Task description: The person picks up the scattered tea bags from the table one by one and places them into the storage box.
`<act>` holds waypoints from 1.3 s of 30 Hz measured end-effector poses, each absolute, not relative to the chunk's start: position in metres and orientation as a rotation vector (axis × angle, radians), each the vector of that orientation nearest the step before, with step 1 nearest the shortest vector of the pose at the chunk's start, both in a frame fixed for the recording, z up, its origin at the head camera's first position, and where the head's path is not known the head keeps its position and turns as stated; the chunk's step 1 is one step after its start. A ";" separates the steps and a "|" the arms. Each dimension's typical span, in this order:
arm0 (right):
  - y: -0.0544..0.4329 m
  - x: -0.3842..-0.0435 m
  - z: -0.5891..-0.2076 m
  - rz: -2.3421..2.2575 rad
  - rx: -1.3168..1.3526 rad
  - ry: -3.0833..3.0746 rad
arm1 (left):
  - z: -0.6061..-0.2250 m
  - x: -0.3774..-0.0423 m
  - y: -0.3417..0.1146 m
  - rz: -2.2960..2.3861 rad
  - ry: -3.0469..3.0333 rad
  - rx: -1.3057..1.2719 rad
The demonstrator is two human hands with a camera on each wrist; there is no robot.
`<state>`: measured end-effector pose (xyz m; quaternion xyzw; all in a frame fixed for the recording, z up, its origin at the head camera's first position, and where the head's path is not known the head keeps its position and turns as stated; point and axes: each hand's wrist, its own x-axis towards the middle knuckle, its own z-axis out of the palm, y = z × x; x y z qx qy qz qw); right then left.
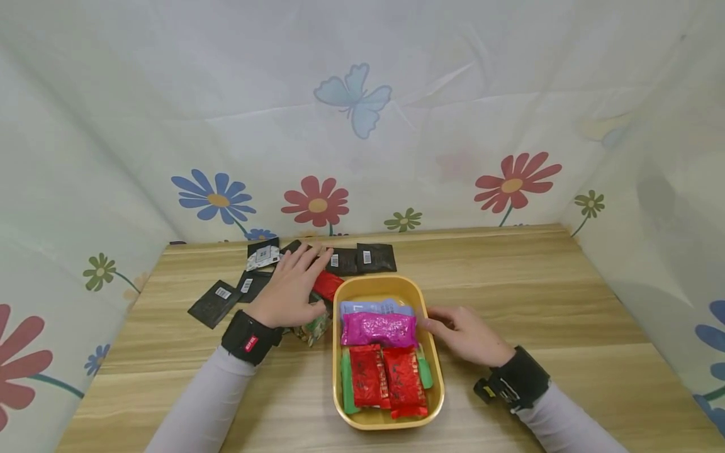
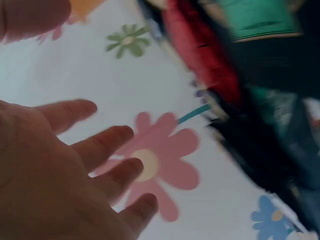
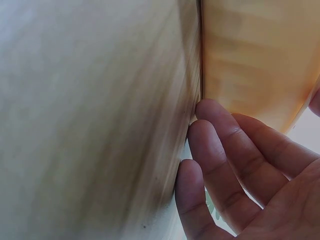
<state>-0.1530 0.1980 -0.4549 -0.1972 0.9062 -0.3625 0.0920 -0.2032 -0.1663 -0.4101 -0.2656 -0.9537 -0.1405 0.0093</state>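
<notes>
My left hand (image 1: 291, 286), its fingers spread and fairly straight, hovers over a loose group of packets at the left back of the table. Beneath and around it lie a black packet (image 1: 214, 304), a red packet (image 1: 327, 285) and a green patterned packet (image 1: 313, 328), partly covered by the hand. My right hand (image 1: 467, 333) holds the right side of a yellow plastic bin (image 1: 391, 424), thumb at the rim and fingers (image 3: 207, 145) against the outer wall. Inside the bin are a pink packet (image 1: 379, 328), two red packets (image 1: 368, 377), a blue packet (image 1: 354, 307) and green packaging (image 1: 348, 384).
More black packets (image 1: 376, 258) lie along the back of the wood-grain table (image 1: 510, 270). One black-and-white packet (image 1: 263, 255) is among them. A white cloth with printed flowers (image 1: 408, 170) encloses the back and both sides.
</notes>
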 end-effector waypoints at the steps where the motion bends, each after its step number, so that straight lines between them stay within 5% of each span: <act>1: 0.198 -0.153 -0.455 -1.076 -0.586 2.691 | -0.414 -0.205 -0.167 -0.422 -2.981 -0.845; 25: 0.197 -0.153 -0.454 -1.078 -0.572 2.682 | -0.463 -0.226 -0.163 -0.192 -2.951 -0.879; 39: 0.198 -0.154 -0.454 -1.080 -0.565 2.677 | -0.444 -0.227 -0.168 -0.299 -2.933 -0.825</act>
